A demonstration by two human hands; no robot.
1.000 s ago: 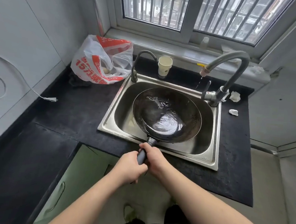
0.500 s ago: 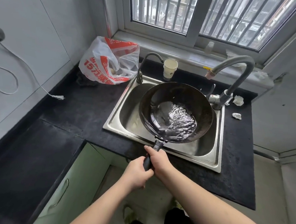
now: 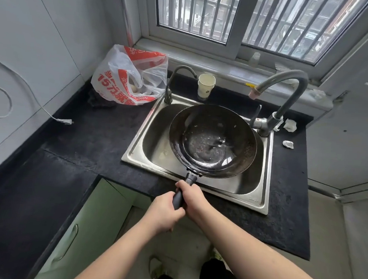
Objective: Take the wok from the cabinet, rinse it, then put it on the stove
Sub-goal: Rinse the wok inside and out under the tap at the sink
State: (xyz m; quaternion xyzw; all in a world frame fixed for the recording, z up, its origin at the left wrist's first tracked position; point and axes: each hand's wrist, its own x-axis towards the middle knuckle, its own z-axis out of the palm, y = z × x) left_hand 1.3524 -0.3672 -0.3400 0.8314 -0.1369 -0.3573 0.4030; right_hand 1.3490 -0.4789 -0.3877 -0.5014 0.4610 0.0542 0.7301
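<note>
1 wok [image 3: 213, 141] over 1 sink [image 3: 259, 200], center | left hand [image 3: 163, 211], right hand [image 3: 191, 197] both wrapped tight on handle at 6 o'clock | 2 faucets | 1 paper cup [image 3: 205, 85] 12 o'clock | 1 plastic bag [image 3: 128, 80] 10 o'clock

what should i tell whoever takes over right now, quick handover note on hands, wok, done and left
Left hand: shut on the wok handle, lower down.
Right hand: shut on the same handle, nearer the pan.
Wok: held over the sink, wet inside, a little water pooled in the bottom.
Tap: no stream visible.
Done: wok is out and has been wetted.
Left: tip out the water, carry it to the stove, which is not in view.
</note>
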